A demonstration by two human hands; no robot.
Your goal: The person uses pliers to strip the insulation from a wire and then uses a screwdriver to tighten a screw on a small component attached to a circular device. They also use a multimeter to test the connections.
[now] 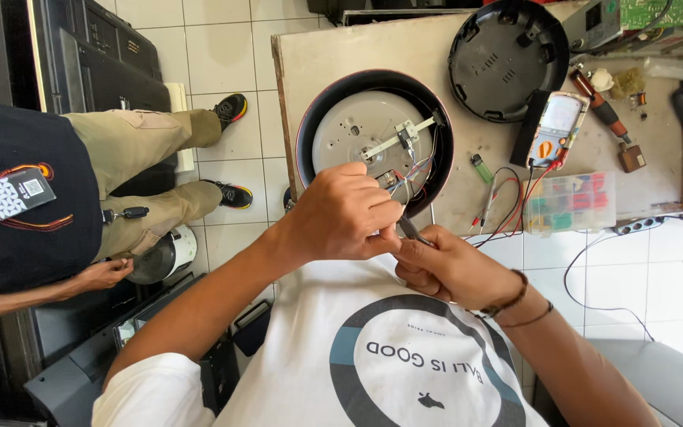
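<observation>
An upturned round cooker body (373, 130) with a grey metal base plate and dark rim lies on the workbench (318, 55). Coloured wires (414, 175) run from its lower right edge. My left hand (341, 213) is closed over the wires at that edge, fingers pinched. My right hand (444, 269) sits just below it and grips a small metal tool, pliers or tweezers (413, 229), pointing up toward the wires. A bracelet circles my right wrist.
A black round cover (507, 59) lies at the back. A multimeter (556, 126) with red and black leads, a green lighter (481, 168), a clear parts box (571, 202) and a screwdriver (598, 107) sit on the right. Another person (57, 190) stands at the left.
</observation>
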